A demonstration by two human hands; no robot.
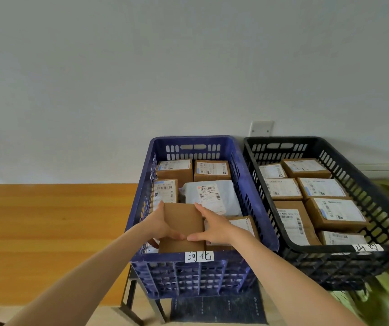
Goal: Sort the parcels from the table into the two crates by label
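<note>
- Blue crate (160,257): stands left of the black crate (306,252), the two side by side and close to the wall. A white tag (199,256) with handwritten characters is fixed to the middle of its near rim.
- Blue crate contents: two brown boxes (174,169) side by side at the far end; one brown box (165,191) at the left wall; a grey mailer bag (210,196) in the middle, label up; one brown box (242,225) at the near right.
- Held parcel (181,220): brown cardboard, plain face up, positioned in the near-left part of the blue crate, its lower edge just behind the near wall.
- Left hand (159,225): grips the parcel's left edge, fingers wrapped under, thumb on the top face.
- Right hand (212,225): grips the right edge in the same way; the two thumbs nearly meet.
- Black crate contents: seven labelled brown boxes (336,210) visible, packed close, labels up. A white handwritten tag (368,247) sits on its near rim.
</note>
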